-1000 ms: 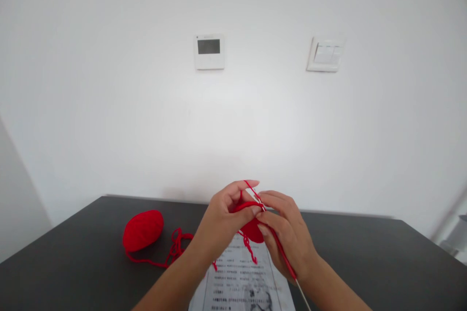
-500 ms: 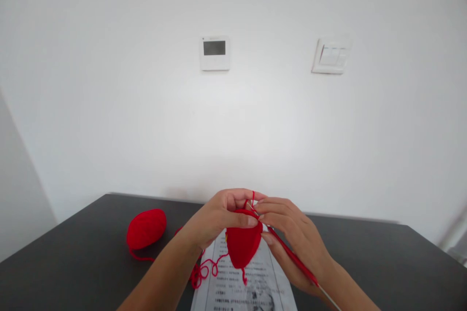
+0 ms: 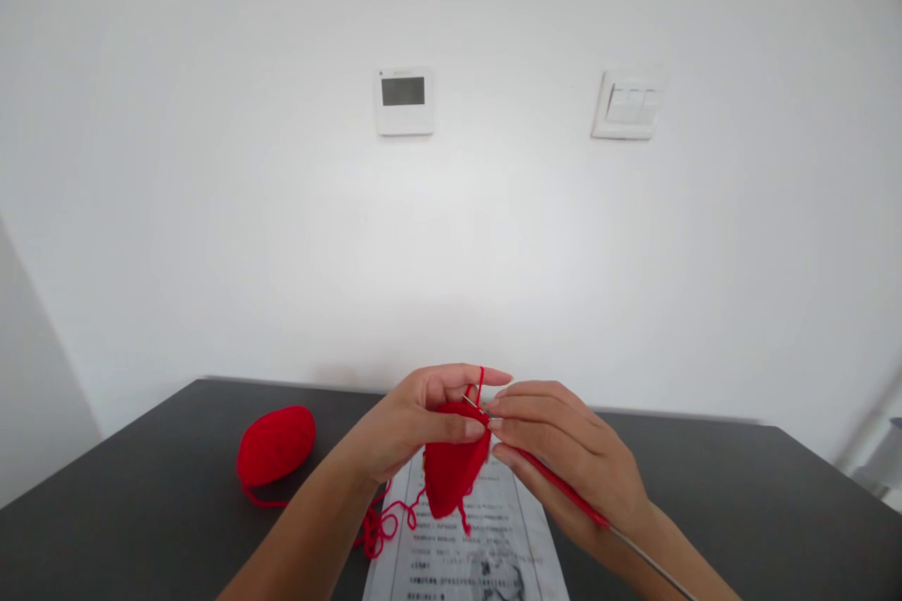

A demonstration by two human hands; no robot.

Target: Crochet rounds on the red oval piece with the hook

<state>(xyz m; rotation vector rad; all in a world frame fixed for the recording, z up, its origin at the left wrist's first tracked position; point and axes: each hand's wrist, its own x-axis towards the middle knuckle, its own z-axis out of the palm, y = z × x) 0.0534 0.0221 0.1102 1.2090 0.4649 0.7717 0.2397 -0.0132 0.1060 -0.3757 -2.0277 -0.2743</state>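
A red crocheted piece hangs above a printed sheet, its top edge pinched by my left hand. Red yarn loops over the outstretched left index finger. My right hand is closed around a crochet hook with a red handle and a metal shaft. The hook's tip lies at the top edge of the piece, close to the left fingers. A short yarn tail dangles from the bottom of the piece.
On the dark table, a red yarn ball sits at the left, with loose yarn curls beside the printed sheet. A thermostat and a switch panel are on the white wall.
The view has shifted slightly. The crocheted piece has turned and looks narrower, and the hook lies at a flatter angle with its tip further left.
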